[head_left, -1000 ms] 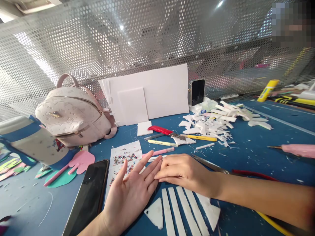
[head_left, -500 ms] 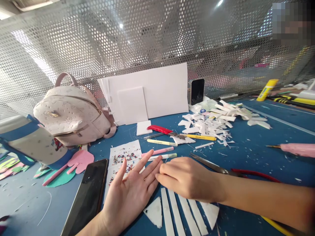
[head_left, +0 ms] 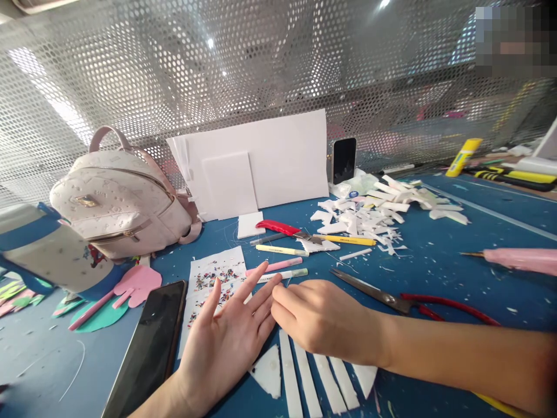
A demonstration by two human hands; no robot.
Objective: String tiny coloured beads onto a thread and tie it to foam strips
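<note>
Left grip [head_left: 226,345] and right grip [head_left: 322,316] are bare and slim-fingered, the slender forearms [head_left: 452,351] bare too.

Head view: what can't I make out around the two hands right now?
Right hand: fingertips mostly hidden in the head view by its own curled fingers; can't tell whether they pinch anything.
White strips: some upper ends covered by the right hand, head view.
Paper: partly behind the left hand, head view; its specks are too small to identify.
Pink-handled tool: cut off by the head view's right edge.

room between red-handled scissors [head_left: 402,302] and pink tool [head_left: 517,259], right hand [head_left: 326,316] in the way over white strips' [head_left: 308,380] far ends
</note>
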